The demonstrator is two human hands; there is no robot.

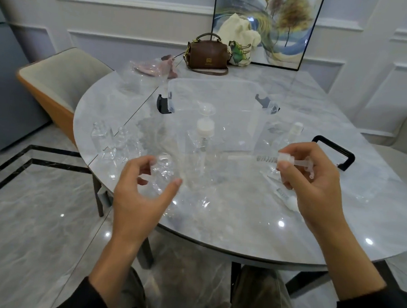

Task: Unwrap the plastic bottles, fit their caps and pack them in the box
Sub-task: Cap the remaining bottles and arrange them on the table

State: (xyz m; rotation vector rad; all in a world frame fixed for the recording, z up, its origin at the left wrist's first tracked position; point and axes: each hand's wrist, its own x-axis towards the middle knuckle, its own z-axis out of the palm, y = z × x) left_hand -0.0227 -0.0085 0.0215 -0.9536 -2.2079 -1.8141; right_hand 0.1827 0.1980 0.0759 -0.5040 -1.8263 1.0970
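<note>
Nearest the viewer, two dark sleeves lead out over the edge of a glossy, grey-veined marble table (217,226) with a rounded end. The left hand (138,197) curls around a clear plastic bottle (164,173), thumb and fingers spread apart in a loose cup about its shoulder; whether they actually press on it is hard to tell, the bottle being nearly invisible against crinkled transparent wrap. The right hand (315,184) pinches a pump cap (290,160) between thumb and forefinger, held sideways: a whitish ribbed collar, a translucent nozzle pointing right, a small metal spring and thin dip tube pointing left. Another pump cap (283,194) lies flat on the table just beneath that hand.

Between the hands, a little further off, stands an upright bottle (204,151) already fitted with a white collar and a clear flared top. Crumpled clear wrappers (112,141) sit to the left. Behind is the box (215,99), a clear plastic tub with black clip handles. Farthest back, a brown leather handbag (207,53) and a cream cloth bag (240,37) rest before a framed painting (286,25).
</note>
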